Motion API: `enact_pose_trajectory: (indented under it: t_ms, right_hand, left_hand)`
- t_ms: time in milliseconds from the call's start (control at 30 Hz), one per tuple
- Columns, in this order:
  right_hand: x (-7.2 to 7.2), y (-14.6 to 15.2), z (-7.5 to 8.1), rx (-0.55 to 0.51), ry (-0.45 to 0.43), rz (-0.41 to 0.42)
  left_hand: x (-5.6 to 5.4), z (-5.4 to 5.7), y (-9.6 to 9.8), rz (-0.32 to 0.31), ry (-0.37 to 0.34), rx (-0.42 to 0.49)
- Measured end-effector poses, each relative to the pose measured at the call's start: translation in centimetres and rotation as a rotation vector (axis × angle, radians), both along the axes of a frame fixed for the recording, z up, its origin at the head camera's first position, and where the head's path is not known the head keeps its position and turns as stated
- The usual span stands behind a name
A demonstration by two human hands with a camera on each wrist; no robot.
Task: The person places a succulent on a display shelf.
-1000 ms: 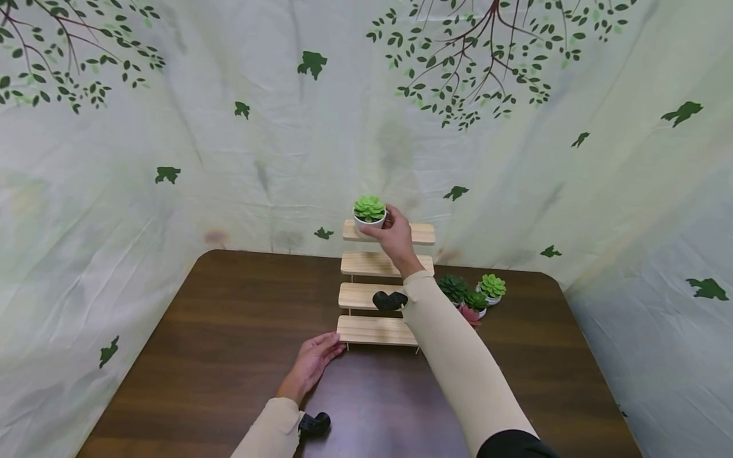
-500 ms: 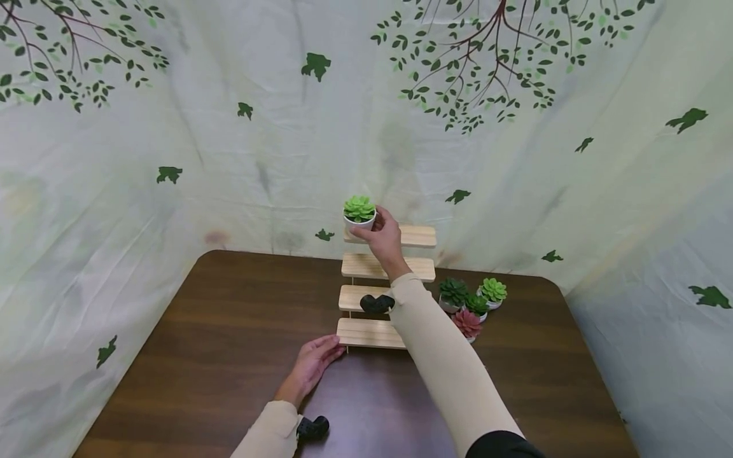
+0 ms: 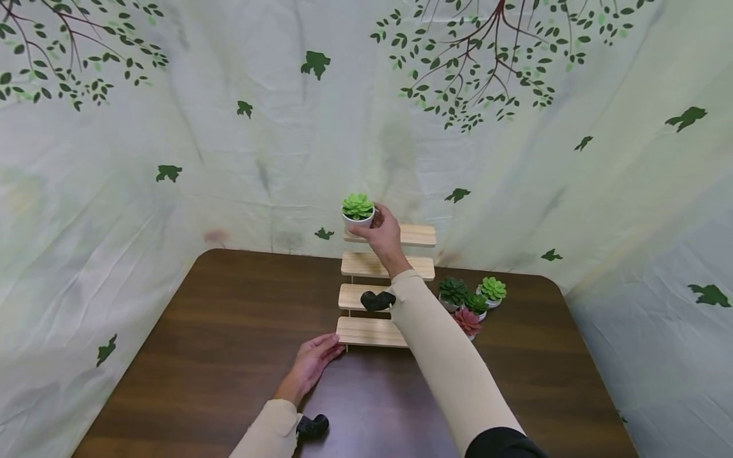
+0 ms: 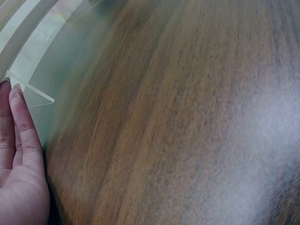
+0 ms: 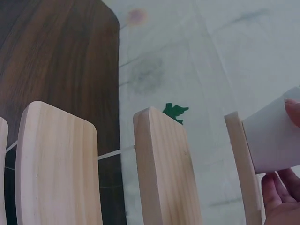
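On top shelf (image 3: 419,235), succulent (image 3: 357,207) upright

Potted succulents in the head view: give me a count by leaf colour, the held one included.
Light green: 2, the held succulent and the rightmost succulent
Darker green: 2, the leftmost table succulent and the middle succulent
Red: 1, the red succulent
Total: 5
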State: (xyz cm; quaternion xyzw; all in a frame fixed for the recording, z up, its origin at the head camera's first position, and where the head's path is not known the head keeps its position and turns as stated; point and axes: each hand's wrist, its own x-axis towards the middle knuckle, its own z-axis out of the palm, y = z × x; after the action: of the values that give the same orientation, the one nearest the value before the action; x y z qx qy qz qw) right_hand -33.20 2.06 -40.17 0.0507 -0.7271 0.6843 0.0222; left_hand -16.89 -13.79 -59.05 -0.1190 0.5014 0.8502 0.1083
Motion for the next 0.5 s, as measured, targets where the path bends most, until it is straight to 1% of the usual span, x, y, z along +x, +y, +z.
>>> enact_pose_trajectory:
  t_ms: [100,133,233,333,400,500]
  right_hand:
    - [0.1,0.6,0.4,-0.012,-0.016,0.018]
    - [0.2,0.9,0.5,-0.013,-0.018,0.018]
    - [0.4,2.0,0.6,-0.010,-0.022,0.021]
    - [0.7,3.0,0.4,-0.011,-0.034,0.030]
    - [1.0,3.5,0.2,-0.015,-0.044,0.041]
    - [1.5,4.4,-0.2,-0.018,-0.044,0.049]
  left_hand:
    - [0.0,0.0,0.1,0.003,0.014,0.006]
    - [0.0,0.0,0.2,-0.003,0.028,0.005]
    - [0.0,0.0,0.3,-0.007,0.038,0.005]
    - [-0.1,0.0,0.3,-0.005,0.037,0.000]
    - [0.0,0.0,0.3,0.008,0.020,-0.004]
    - [0.0,0.0,0.2,0.011,0.015,-0.009]
